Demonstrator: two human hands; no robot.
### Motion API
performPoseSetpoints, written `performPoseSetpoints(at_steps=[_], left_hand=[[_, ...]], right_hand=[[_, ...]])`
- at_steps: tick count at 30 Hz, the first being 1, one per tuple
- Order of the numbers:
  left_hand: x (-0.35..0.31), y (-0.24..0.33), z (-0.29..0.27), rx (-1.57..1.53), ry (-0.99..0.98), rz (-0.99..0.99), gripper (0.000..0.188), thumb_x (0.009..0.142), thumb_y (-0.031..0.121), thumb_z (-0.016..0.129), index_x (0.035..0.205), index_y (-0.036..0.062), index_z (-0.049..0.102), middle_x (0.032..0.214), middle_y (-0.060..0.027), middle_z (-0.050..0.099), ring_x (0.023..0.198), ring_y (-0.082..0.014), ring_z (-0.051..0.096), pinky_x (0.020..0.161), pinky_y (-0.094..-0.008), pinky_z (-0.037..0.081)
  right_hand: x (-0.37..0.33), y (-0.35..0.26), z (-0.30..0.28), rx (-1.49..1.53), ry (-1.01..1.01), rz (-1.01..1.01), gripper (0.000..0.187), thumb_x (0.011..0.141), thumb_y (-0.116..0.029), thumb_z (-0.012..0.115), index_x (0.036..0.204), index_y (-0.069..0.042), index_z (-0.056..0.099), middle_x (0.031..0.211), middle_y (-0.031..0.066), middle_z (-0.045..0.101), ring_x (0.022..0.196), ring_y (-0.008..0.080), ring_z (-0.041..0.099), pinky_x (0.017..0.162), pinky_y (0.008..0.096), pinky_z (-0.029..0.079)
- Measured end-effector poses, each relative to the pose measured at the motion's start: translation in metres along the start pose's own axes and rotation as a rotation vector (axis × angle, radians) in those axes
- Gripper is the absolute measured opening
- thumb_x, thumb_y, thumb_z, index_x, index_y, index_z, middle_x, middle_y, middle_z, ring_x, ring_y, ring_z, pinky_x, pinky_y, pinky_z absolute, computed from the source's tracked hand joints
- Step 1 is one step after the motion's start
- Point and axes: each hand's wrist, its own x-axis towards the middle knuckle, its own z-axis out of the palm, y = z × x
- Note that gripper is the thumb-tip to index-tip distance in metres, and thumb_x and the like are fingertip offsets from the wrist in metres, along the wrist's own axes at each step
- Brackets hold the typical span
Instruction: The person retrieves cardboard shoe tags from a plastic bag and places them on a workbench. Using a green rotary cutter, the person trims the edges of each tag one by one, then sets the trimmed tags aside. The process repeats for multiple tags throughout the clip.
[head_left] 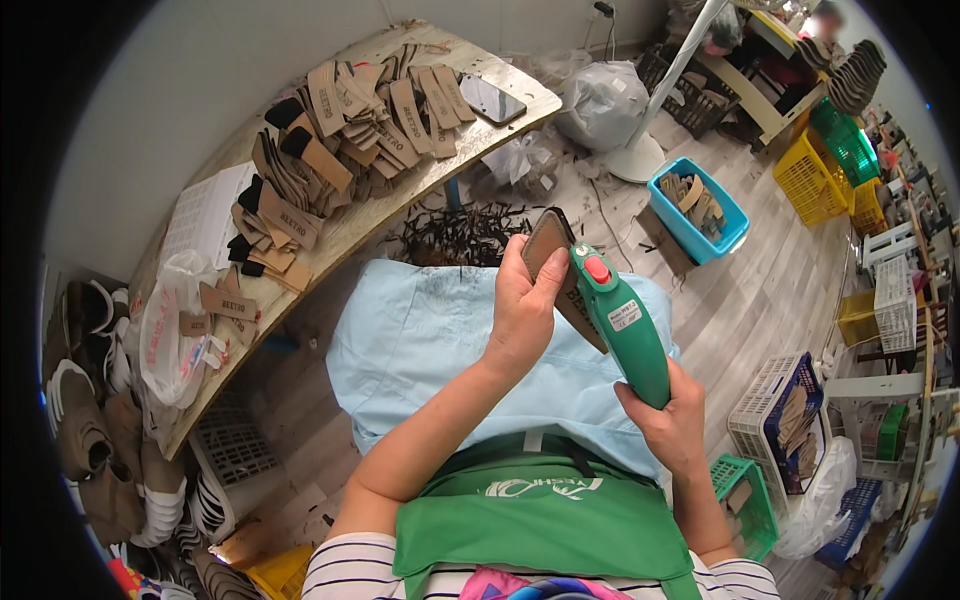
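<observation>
My left hand pinches a brown insole-like piece with a dark edge, thumb on its face and fingers behind. My right hand is wrapped round the lower end of green electric scissors with a red button and a white label. The tool's head lies against the piece's right edge, and its blade cannot be made out. Both hands are above a light blue cloth spread over my lap. Dark trimmed scraps litter the floor beyond the cloth.
At the left, a worktable bears heaped brown pieces, a phone and a plastic bag. A blue bin of pieces stands ahead right. Crates line the right side; shoes are stacked far left.
</observation>
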Motion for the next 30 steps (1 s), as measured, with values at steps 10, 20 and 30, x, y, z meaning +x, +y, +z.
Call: performPoseSetpoints(at_steps=[10,20,30], left_hand=[[-0.006,0.005,-0.006,0.122,-0.056,0.017,0.015,0.099,0.011,0.057,0.110,0.0042,0.049,0.097,-0.0011,0.060,0.087,-0.0061,0.055,0.078,-0.0230,0.048],[-0.002,0.034,-0.034,0.242,-0.153,-0.102,0.026,0.092,0.011,0.060,0.116,0.0061,0.052,0.092,-0.0011,0.060,0.080,-0.0088,0.056,0.071,-0.0250,0.048],[-0.002,0.055,-0.042,0.390,-0.288,-0.140,0.029,0.087,0.008,0.063,0.115,0.0051,0.057,0.082,-0.0008,0.061,0.069,-0.0086,0.058,0.062,-0.0247,0.048]], right_hand=[[0.014,-0.008,-0.006,0.077,0.000,0.051,0.024,0.074,-0.008,0.076,0.092,0.001,0.062,0.072,0.0080,0.058,0.061,0.0178,0.052,0.058,0.0316,0.043],[0.011,-0.010,-0.024,-0.015,-0.115,0.017,0.026,0.072,-0.006,0.076,0.093,0.002,0.063,0.070,0.0062,0.057,0.062,0.0156,0.053,0.059,0.0303,0.044],[0.012,-0.009,-0.038,-0.003,-0.199,0.047,0.026,0.071,-0.006,0.077,0.093,0.001,0.064,0.074,0.0066,0.060,0.064,0.0166,0.055,0.061,0.0305,0.044]])
